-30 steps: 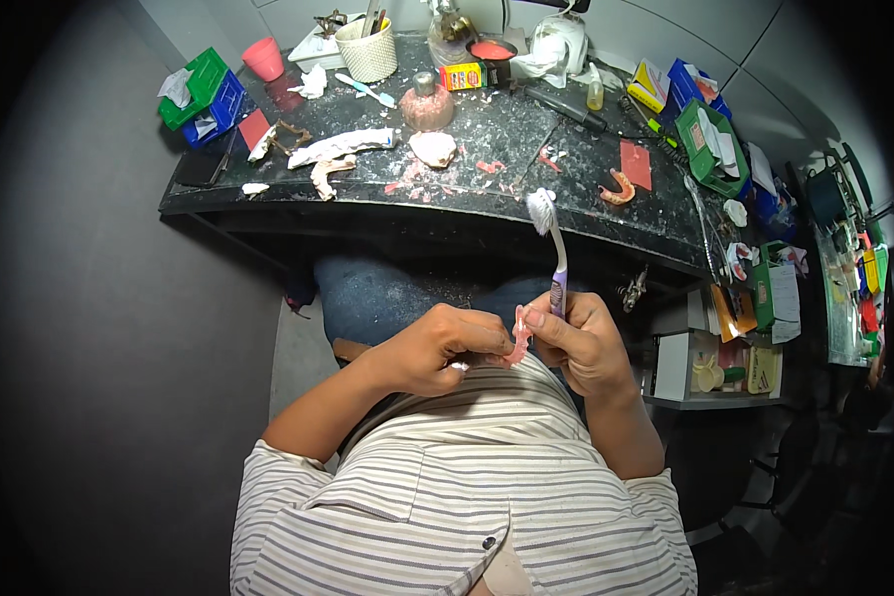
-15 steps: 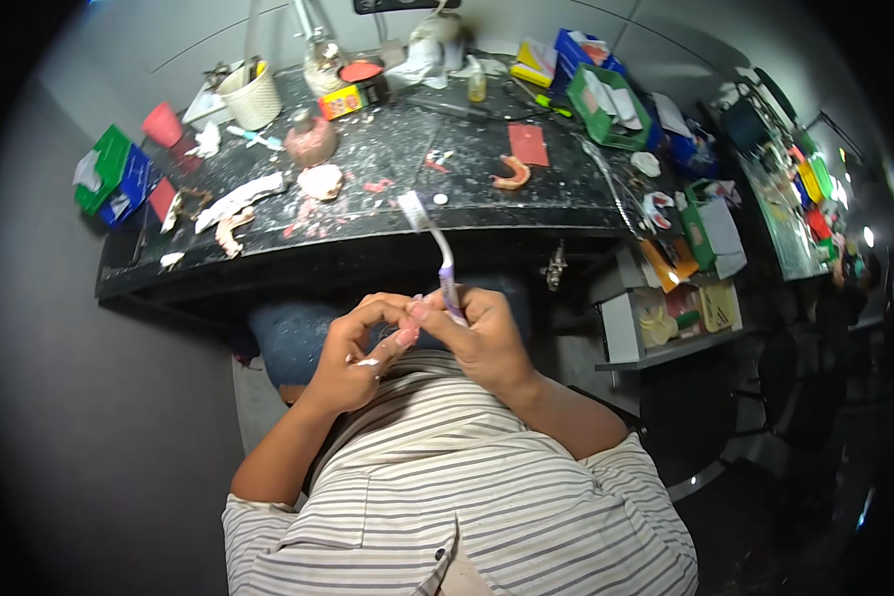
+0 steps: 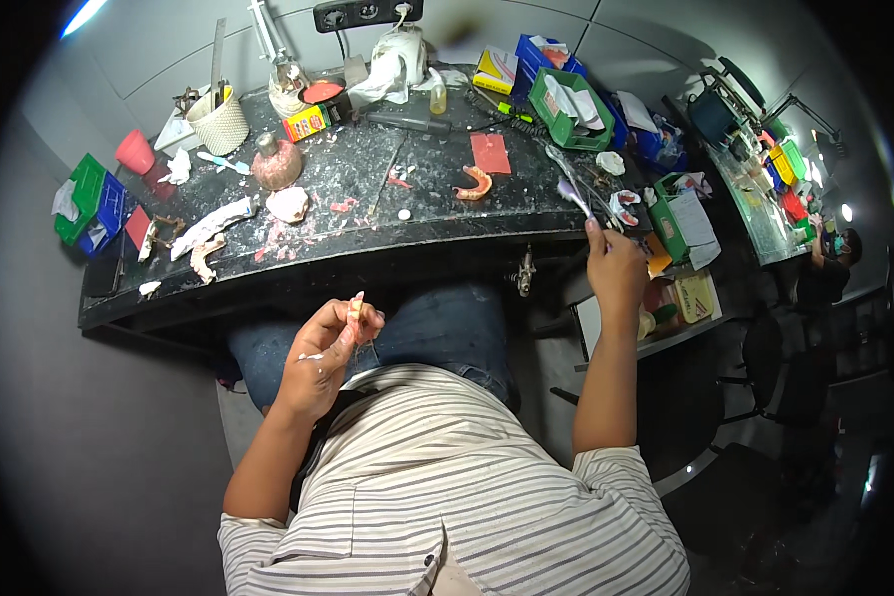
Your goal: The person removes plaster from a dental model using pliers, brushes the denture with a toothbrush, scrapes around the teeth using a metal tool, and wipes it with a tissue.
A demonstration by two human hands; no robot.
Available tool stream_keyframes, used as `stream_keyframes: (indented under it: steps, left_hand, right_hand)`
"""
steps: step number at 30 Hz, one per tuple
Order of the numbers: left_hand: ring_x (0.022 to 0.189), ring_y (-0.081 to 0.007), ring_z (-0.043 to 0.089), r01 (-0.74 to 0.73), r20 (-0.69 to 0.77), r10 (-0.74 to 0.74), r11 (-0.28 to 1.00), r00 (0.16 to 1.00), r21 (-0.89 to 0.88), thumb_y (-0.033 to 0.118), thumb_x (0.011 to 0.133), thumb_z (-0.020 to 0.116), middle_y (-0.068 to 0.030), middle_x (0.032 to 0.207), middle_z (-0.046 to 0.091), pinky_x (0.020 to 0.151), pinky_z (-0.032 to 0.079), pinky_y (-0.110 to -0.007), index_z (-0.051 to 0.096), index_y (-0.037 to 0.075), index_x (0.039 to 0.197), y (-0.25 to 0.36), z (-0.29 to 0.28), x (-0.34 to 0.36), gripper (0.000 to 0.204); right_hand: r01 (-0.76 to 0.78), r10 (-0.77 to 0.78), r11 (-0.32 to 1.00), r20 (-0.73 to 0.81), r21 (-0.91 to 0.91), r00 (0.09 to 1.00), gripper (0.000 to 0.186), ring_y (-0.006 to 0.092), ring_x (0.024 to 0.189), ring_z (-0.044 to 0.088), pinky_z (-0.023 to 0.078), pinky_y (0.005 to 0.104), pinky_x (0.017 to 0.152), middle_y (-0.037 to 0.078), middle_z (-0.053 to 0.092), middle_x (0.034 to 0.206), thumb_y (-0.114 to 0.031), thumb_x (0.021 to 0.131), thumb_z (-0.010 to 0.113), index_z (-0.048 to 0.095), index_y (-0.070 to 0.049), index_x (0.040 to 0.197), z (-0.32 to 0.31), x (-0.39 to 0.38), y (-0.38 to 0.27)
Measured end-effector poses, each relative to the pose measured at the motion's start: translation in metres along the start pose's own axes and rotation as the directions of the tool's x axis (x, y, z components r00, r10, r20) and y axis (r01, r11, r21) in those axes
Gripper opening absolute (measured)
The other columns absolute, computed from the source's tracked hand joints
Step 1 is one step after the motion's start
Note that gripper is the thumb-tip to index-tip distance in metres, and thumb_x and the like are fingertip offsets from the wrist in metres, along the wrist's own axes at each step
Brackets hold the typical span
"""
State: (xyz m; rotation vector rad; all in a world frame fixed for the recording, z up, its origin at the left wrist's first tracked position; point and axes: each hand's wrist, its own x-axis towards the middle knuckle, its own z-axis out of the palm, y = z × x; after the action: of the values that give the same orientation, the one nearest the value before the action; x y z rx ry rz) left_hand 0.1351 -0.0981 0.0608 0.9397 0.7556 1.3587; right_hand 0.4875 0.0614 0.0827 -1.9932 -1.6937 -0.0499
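My left hand (image 3: 318, 358) is raised in front of my lap, its thumb and fingers pinched on a small pink and yellowish piece (image 3: 356, 310) that looks like part of a denture. A white smear marks this hand. Out to the right, over the bench's front edge, my right hand (image 3: 618, 270) has its fingers closed around a white and purple toothbrush (image 3: 572, 195). The brush points up and left, close to long metal instruments (image 3: 594, 177) on the bench. Whether it touches the bench I cannot tell.
The black bench (image 3: 348, 238) is strewn with white and pink scraps. On it are a pink denture-shaped arch (image 3: 474, 184), a red wax sheet (image 3: 490, 154), a metal-topped burner (image 3: 276, 164), a woven cup (image 3: 219, 127) and a green bin (image 3: 571, 114). An open drawer (image 3: 656, 338) juts out at right.
My hands have come apart. The right one has carried the toothbrush away to the right, toward the bench; the left keeps the small piece and has shifted slightly left. The view has tilted a little upward.
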Motion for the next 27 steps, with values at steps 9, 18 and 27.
stream_keyframes:
  steps: [9, 18, 27]
  left_hand:
    - [0.11, -0.027, 0.056, 0.054, 0.036, -0.048, 0.975, 0.998, -0.216, 0.022, 0.096, 0.058, -0.0118, 0.099, 0.063, 0.095, 0.043, -0.038, 0.06, 0.004, 0.099, 0.012, -0.001, 0.0, 0.018]
    - [0.102, -0.0239, 0.059, 0.044, 0.017, -0.041, 0.95, 0.999, -0.31, 0.019, 0.098, 0.055, -0.008, 0.091, 0.058, 0.105, 0.042, -0.042, 0.057, 0.003, 0.107, 0.011, 0.008, 0.0, 0.018]
    - [0.093, -0.0178, 0.056, -0.004, 0.065, 0.034, 0.909, 0.997, -0.417, 0.018, 0.098, 0.054, -0.0053, 0.087, 0.056, 0.111, 0.038, -0.043, 0.057, 0.006, 0.098, 0.005, -0.001, 0.004, 0.013]
  right_hand:
    - [0.072, -0.066, 0.991, -0.057, 0.114, 0.996, 0.044, 0.0408, 0.071, 0.065, 0.047, 0.0489, 0.063, 0.018, 0.068, 0.075, -0.045, 0.098, 0.06, 0.073, -0.005, 0.087, 0.003, -0.014, -0.01]
    - [0.449, -0.686, 0.538, 0.06, 0.714, 0.725, 0.025, 0.0217, 0.047, 0.051, 0.038, 0.0332, 0.045, 0.009, 0.054, 0.061, -0.03, 0.089, 0.076, 0.072, -0.005, 0.088, -0.033, -0.116, -0.113]
    - [0.48, -0.626, 0.563, -0.032, 0.673, 0.779, 0.025, 0.0217, 0.048, 0.052, 0.038, 0.033, 0.045, 0.009, 0.055, 0.062, -0.028, 0.091, 0.074, 0.07, -0.004, 0.087, 0.002, -0.107, -0.126]
